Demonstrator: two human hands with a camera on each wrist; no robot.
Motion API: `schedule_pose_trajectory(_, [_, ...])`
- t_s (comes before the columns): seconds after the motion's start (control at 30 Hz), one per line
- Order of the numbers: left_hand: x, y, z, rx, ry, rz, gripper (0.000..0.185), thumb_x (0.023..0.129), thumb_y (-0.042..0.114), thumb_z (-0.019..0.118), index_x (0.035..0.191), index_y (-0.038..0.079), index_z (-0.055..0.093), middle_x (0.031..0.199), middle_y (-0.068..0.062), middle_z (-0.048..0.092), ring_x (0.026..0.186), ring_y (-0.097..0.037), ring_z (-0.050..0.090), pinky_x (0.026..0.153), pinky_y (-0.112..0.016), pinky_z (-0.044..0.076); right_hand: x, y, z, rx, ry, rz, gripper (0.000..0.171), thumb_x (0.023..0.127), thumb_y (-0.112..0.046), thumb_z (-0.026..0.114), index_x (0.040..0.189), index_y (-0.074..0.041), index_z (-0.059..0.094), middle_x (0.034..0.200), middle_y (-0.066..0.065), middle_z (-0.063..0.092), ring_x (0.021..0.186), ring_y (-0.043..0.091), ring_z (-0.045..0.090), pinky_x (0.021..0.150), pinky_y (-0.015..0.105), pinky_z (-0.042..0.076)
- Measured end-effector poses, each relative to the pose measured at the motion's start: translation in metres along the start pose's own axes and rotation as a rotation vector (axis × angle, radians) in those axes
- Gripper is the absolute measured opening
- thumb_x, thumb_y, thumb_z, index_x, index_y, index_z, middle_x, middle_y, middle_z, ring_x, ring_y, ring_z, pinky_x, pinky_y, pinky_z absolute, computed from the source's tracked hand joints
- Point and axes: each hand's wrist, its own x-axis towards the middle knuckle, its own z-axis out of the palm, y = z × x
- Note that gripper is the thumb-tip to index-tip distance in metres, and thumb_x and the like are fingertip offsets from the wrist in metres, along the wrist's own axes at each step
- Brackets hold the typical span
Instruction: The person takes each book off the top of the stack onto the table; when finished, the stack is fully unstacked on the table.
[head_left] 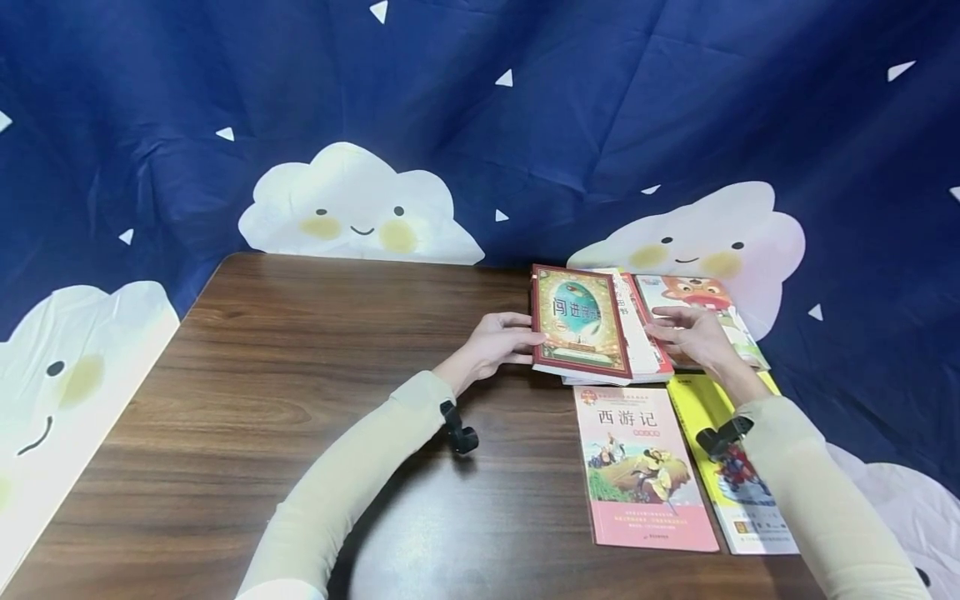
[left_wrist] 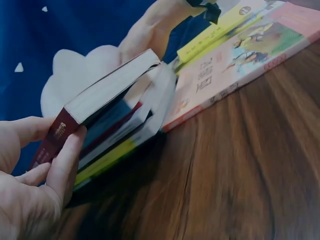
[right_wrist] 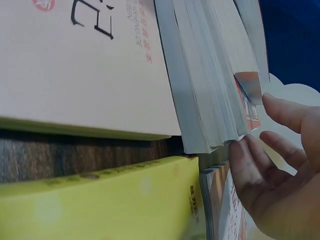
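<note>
Some slipping is looking possible, left grip (head_left: 497, 342) pinching the red book (head_left: 579, 325), right grip (head_left: 697, 337) spread against the unevenly layered stack (head_left: 639, 346).

Left hand (left_wrist: 31, 197) gripping a maroon book (left_wrist: 107, 92), more books (left_wrist: 122, 129) beneath, pink book (left_wrist: 240, 65) beyond, wooden table (left_wrist: 225, 150)

The left arm (head_left: 348, 483) reaches forward, slanting rightward, the left hand (head_left: 497, 342) gripping between thumb and fingers; the right arm (head_left: 821, 500) angles inward, the right hand (head_left: 697, 337) bending its fingers; pale sleeves (head_left: 423, 400) reach both wrists (head_left: 455, 371)
</note>
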Motion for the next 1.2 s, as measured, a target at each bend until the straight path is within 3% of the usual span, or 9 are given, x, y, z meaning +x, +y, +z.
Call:
schedule_pose_trajectory(0.27, [-0.011, 0.008, -0.041, 0.003, 0.041, 0.023, 0.05, 0.096, 0.001, 0.075, 0.142, -0.003, 0.056, 0.116, -0.012, 0.072, 0.094, -0.015, 0.074, 0.091, -0.04, 0.069, 0.001, 0.006, 0.001, -0.042, -0.036, 0.013, 0.07, 0.101, -0.021, 0.075, 0.157, 0.005, 0.042, 0.097, -0.023, 0.065, 0.076, -0.003, 0.069, 0.067, 0.02, 0.066])
schedule_pose_trajectory(0.6, [-0.02, 0.017, -0.082, -0.022, 0.091, 0.052, 0.049, 0.097, 0.0, 0.07, 0.144, -0.003, 0.054, 0.099, -0.001, 0.072, 0.086, -0.011, 0.074, 0.074, -0.025, 0.069, -0.002, 0.006, 0.002, -0.035, -0.065, 0.005, 0.068, 0.105, -0.022, 0.069, 0.156, 0.01, 0.039, 0.092, -0.023, 0.068, 0.078, -0.003, 0.071, 0.071, 0.019, 0.066])
schedule_pose_trajectory(0.73, [-0.021, 0.02, -0.094, 0.017, 0.114, 0.065, 0.05, 0.097, 0.0, 0.069, 0.144, -0.005, 0.053, 0.096, 0.0, 0.073, 0.081, -0.009, 0.073, 0.073, -0.023, 0.069, -0.002, 0.006, 0.002, -0.032, -0.061, -0.006, 0.067, 0.105, -0.023, 0.069, 0.156, 0.01, 0.04, 0.092, -0.024, 0.067, 0.079, -0.003, 0.071, 0.072, 0.019, 0.066])
schedule_pose_trajectory(0.87, [-0.019, 0.019, -0.103, 0.088, 0.147, 0.032, 0.05, 0.097, 0.0, 0.069, 0.144, -0.007, 0.053, 0.097, -0.003, 0.072, 0.079, -0.008, 0.073, 0.072, -0.024, 0.069, -0.003, 0.008, 0.002, -0.039, -0.054, -0.005, 0.067, 0.105, -0.024, 0.068, 0.156, 0.009, 0.04, 0.092, -0.026, 0.066, 0.08, -0.004, 0.071, 0.072, 0.019, 0.066])
schedule_pose_trajectory(1.13, [-0.001, 0.013, -0.111, 0.192, 0.163, 0.009, 0.05, 0.098, 0.005, 0.073, 0.143, -0.007, 0.054, 0.112, -0.014, 0.072, 0.085, -0.01, 0.072, 0.079, -0.027, 0.07, -0.002, 0.009, 0.002, -0.047, -0.046, -0.004, 0.069, 0.104, -0.026, 0.069, 0.157, 0.008, 0.04, 0.092, -0.026, 0.066, 0.081, -0.005, 0.07, 0.072, 0.019, 0.066])
schedule_pose_trajectory(1.2, [0.001, 0.015, -0.112, 0.263, 0.182, 0.021, 0.05, 0.097, 0.006, 0.075, 0.141, -0.008, 0.057, 0.117, -0.02, 0.074, 0.083, -0.009, 0.072, 0.076, -0.026, 0.07, -0.001, 0.008, 0.003, -0.048, -0.045, -0.002, 0.069, 0.104, -0.027, 0.069, 0.157, 0.007, 0.04, 0.094, -0.025, 0.066, 0.082, -0.005, 0.07, 0.073, 0.019, 0.066])
